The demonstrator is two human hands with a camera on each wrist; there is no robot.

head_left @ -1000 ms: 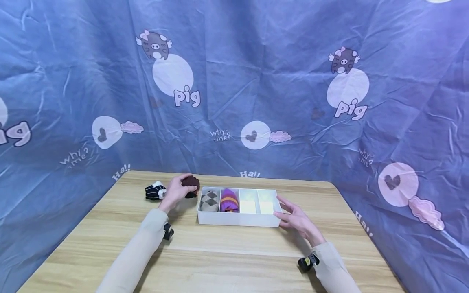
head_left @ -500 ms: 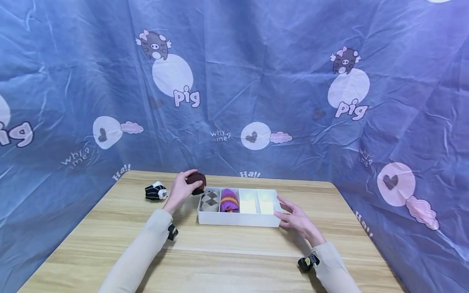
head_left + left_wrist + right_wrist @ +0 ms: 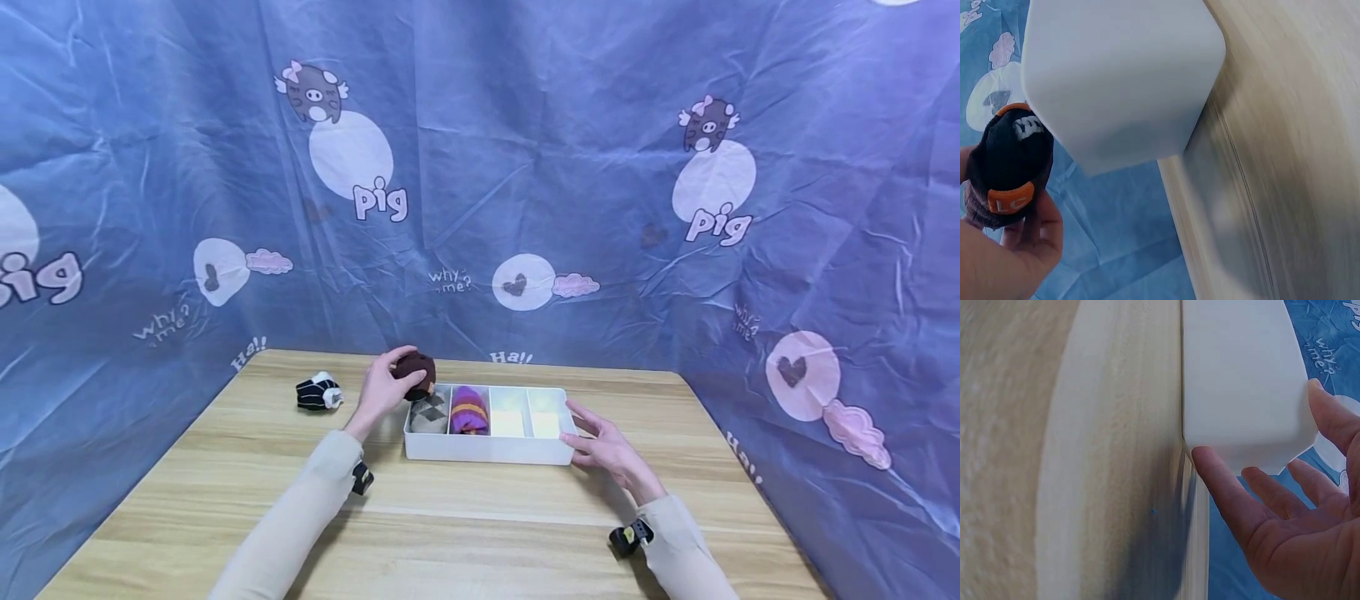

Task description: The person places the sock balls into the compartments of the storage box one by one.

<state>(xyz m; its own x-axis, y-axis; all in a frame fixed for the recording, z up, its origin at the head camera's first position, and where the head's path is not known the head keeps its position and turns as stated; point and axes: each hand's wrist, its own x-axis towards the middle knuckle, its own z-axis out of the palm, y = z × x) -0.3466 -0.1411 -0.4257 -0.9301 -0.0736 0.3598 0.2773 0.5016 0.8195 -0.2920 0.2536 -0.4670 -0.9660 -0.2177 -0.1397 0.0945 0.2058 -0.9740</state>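
Note:
My left hand (image 3: 384, 385) grips a rolled dark brown sock (image 3: 417, 375) between thumb and fingers. It is above the far left corner of a white divided box (image 3: 487, 450). In the left wrist view, the rolled sock (image 3: 1011, 165) shows black fabric and orange patches with pale lettering. A grey argyle rolled sock (image 3: 430, 415) lies in the leftmost compartment, partly covered from view. Beside it sits a purple rolled sock (image 3: 470, 410) with orange stripes. My right hand (image 3: 609, 450) holds the box's right end, thumb at the rim and fingers against the wall (image 3: 1247, 381).
A black rolled sock (image 3: 318, 392) with white stripes lies at the table's back left. The box stands on a wooden table (image 3: 480, 533). Blue printed cloth (image 3: 480, 200) hangs behind the table and along its sides.
My left hand has carried the brown sock rightward from beside the box to over its left corner. The right hand and box have stayed in place.

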